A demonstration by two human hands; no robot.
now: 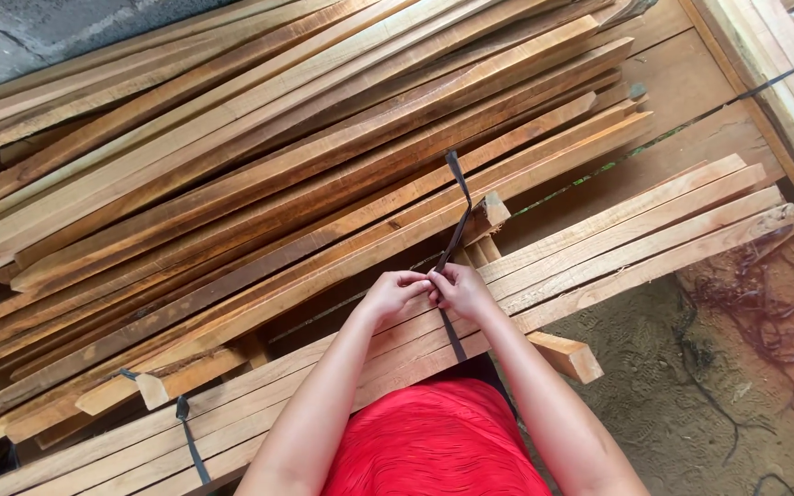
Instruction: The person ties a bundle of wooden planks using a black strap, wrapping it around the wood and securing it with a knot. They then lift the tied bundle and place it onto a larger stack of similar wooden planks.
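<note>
Here both hands (pixel 429 289) pinch the dark strap (pixel 457 234).

Left hand (pixel 395 292) and right hand (pixel 459 288) meet, pinching a dark strap (pixel 455 241) over a near bundle of pale wooden slats (pixel 636 243). Strap's free end rises far of the hands. Loose slat pile (pixel 259 165) lies beyond, far left. Second strap (pixel 190 439) binds the bundle near left.

Two hands, left (pixel 395 292) and right (pixel 463 288), at six o'clock. Three dark straps: one (pixel 457 230) at centre, one (pixel 191 439) at seven o'clock, one (pixel 783 78) at two o'clock. Wooden slats (pixel 259 174): too many to count.
</note>
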